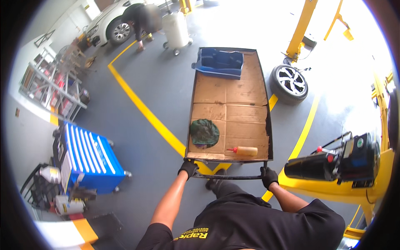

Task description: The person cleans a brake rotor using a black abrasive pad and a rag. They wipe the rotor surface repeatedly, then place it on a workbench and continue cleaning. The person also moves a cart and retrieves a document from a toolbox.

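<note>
Wheel (290, 83) beside cart's (270, 139) right edge

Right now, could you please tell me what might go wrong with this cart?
The squeeze bottle lies on its side on the cardboard, so it might roll or leak. The cart could clip the wheel on the floor beyond its right edge if it swings that way.

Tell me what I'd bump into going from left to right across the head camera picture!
Blue tool chest → gloved left hand → bottle with a red tip → gloved right hand → black machine.
</note>
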Demonstrator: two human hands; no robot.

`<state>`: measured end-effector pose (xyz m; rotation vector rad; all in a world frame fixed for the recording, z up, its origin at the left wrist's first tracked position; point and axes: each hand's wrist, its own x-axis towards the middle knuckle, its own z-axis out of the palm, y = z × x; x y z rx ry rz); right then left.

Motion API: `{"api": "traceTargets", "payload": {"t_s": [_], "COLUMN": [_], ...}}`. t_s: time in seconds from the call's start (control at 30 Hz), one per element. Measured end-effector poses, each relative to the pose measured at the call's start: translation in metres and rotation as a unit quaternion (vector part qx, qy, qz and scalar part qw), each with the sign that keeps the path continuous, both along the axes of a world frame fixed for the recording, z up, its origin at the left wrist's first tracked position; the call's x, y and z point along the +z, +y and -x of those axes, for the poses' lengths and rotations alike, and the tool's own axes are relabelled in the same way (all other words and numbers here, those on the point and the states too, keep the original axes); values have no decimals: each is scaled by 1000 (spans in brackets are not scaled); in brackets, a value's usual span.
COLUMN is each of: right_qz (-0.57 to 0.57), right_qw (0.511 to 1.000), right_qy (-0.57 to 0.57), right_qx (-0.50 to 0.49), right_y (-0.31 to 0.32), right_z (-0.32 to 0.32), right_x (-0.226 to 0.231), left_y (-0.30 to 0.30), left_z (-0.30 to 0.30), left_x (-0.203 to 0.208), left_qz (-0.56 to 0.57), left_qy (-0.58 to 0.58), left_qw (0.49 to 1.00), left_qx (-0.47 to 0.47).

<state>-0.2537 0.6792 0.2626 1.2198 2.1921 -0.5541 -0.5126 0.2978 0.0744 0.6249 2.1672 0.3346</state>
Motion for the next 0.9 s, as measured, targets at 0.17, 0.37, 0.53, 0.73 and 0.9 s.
{"api": "traceTargets", "payload": {"t_s": [0.17,0.37,0.53,0.73,0.9], "right_qz": [45,3,5,2,0], "right_qw": [999,998,995,990,985], "right_qy": [11,-3,15,8,61], "right_qx": [-18,-62,-95,-138,-160], "right_y": [49,102,164,297,402], "right_z": [151,257,412,531,611], "right_x": [-21,-73,-110,-138,-193], "left_y": [62,146,246,398,542], "left_z": [164,304,499,619,734], "left_x": [-1,-58,-78,-106,-159], "left_qz": [33,23,42,-18,45], "left_qy": [-2,106,105,53,-216], "left_qw": [985,933,898,960,965], "left_qx": [-171,-343,-426,-276,143]}}
